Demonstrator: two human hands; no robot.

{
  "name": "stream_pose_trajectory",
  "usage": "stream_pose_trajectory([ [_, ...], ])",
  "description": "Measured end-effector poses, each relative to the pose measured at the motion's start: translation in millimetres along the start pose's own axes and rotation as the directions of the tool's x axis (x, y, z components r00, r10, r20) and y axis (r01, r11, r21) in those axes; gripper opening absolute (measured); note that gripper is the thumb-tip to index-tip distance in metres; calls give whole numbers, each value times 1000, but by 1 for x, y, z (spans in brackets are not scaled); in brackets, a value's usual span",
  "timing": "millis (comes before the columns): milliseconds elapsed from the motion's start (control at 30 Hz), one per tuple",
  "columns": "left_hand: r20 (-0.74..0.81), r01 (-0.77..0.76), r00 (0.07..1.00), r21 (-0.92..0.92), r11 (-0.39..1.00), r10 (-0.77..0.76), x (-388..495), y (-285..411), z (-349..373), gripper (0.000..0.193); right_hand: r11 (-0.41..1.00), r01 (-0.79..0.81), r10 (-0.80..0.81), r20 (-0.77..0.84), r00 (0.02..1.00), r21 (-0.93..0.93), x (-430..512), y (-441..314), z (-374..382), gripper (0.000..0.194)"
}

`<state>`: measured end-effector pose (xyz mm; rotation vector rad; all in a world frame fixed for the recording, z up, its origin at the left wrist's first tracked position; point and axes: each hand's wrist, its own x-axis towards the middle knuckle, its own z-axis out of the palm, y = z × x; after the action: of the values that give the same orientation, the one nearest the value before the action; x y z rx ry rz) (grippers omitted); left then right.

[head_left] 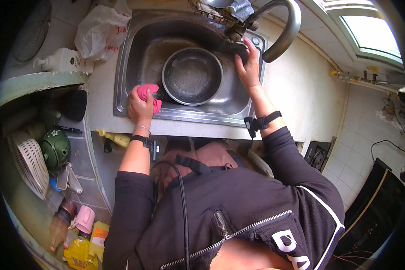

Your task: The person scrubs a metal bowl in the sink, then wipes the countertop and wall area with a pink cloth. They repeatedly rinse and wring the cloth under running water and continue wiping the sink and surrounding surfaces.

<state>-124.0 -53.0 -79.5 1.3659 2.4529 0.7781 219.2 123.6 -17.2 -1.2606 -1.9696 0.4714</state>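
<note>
My left hand (140,107) grips a bunched pink cloth (147,91) over the front left corner of the stainless steel sink (206,118). In the middle of the basin sits a round metal pan (192,76), its inside dark and worn with a few pale patches. At the sink's right rear, my right hand (248,65) has its fingers apart and holds nothing I can see. Its fingertips are just below the base of the tap (237,33); whether they touch it I cannot tell. The curved metal spout (292,30) points off to the right, beyond the basin.
A wire rack (216,15) with cloths stands behind the sink. Left of it are a white plastic bag (103,32) and a white pump bottle (65,60). A lower shelf holds a beige strainer basket (28,162), a green teapot (55,148) and a pink mug (85,218).
</note>
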Motion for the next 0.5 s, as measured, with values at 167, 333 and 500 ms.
stream_pose_trajectory([
  [167, 2, 7, 1000, 18, 1000, -7, 1, 3, -3, 45, 969, 138, -159, 89, 983, 203, 22, -37, 8, 31],
  [333, 163, 194, 970, -89, 977, -178, 9, 8, -3, 41, 987, 145, -129, 197, 972, -69, 0, -55, -5, 34],
  [500, 584, 564, 808, -732, 382, -72, 25, 58, 36, 54, 969, 10, -74, 254, 964, 245, -35, -89, 14, 37],
])
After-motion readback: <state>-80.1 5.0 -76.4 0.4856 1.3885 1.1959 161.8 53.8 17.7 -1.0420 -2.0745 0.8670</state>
